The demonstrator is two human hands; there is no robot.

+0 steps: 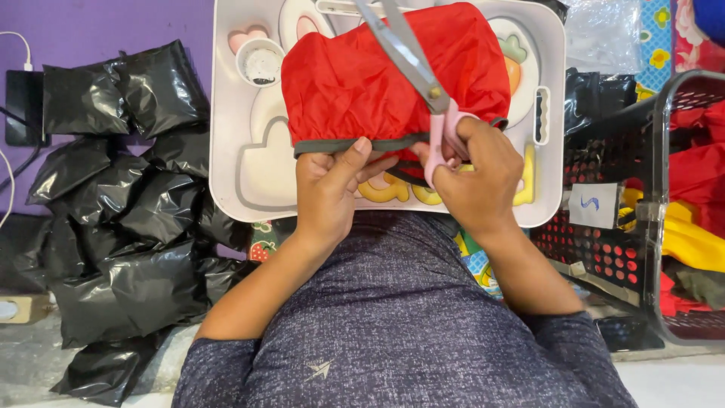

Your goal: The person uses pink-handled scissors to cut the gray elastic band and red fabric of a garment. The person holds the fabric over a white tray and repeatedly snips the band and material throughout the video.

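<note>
Scissors [423,75] with pink handles sit closed in my right hand [472,177], fingers through the loops; my left hand [328,185] pinches the red cloth [355,83] hem over the white tray [242,166].

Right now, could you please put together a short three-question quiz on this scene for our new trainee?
1. True or false: the right hand holds pink-handled metal scissors.
2. Which part of the red fabric piece does the left hand pinch? A) its dark grey bottom edge band B) its top corner C) nothing
3. On which side of the white plastic lap tray do the shiny black plastic packets lie, the person's left or right?

Key
1. True.
2. A.
3. The left; the black mesh basket with red and yellow fabric stands on the right.
</note>
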